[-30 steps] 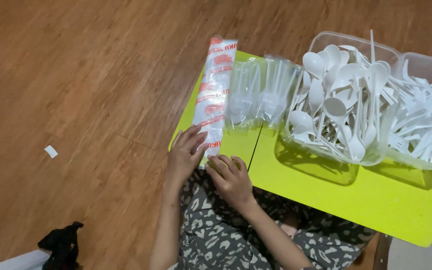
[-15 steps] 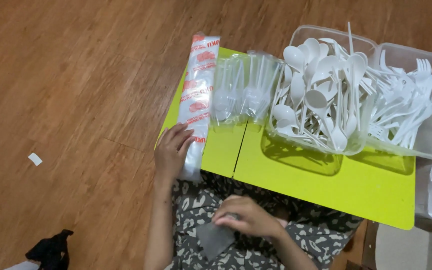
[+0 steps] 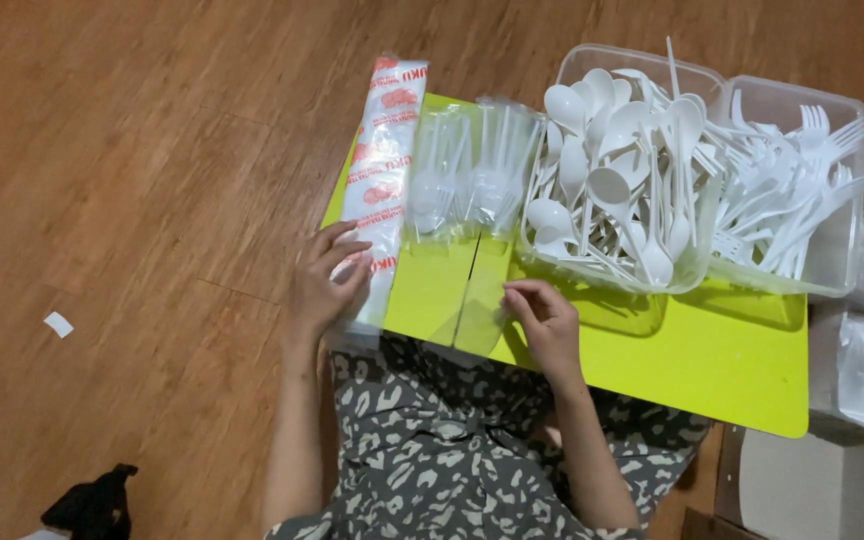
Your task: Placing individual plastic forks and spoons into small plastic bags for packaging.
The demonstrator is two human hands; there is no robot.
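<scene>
1. The wooden floor fills the left and top of the view; a small white scrap lies on it well left of the worktop, and a dark object sits at the bottom left.
2. The worktop is a bright yellow-green board lying over the person's patterned lap.
3. Two clear tubs stand along the worktop's far edge: the spoon tub in the middle, heaped with white plastic spoons, and the fork tub at the far right corner, full of white forks. They touch side by side.
4. A long printed sleeve pack, white with red marks, lies along the worktop's left edge, running from the far corner to the near one.
5. A bundle of clear bags lies between the sleeve pack and the spoon tub, near the far edge.
6. One clear bag lies flat at the near edge, in the middle.
7. The left hand rests on the near end of the sleeve pack, fingers loosely spread and curled over it, not gripping.
8. The right hand is at the near edge, fingertips drawn together and pinching the right edge of the clear bag.
</scene>
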